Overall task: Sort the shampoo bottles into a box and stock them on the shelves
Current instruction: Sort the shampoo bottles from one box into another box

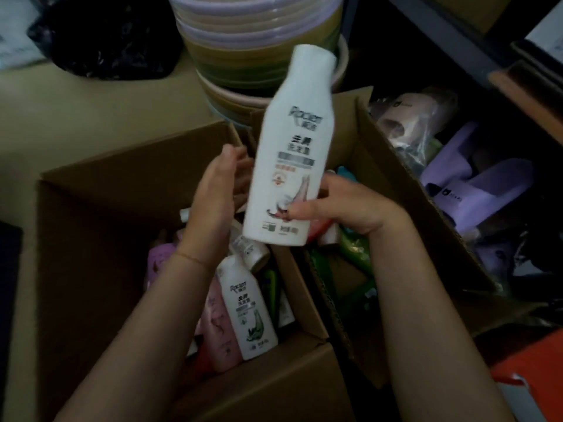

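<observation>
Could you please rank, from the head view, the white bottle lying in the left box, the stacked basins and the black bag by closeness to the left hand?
From the left hand:
1. White bottle lying in the left box, just below the wrist.
2. Stacked basins, up ahead.
3. Black bag, far upper left; close to the basins' distance.

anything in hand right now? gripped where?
The right hand pinches the white bottle by its lower body, just above the base, thumb on the label. The left hand is open beside it, not gripping.
</observation>
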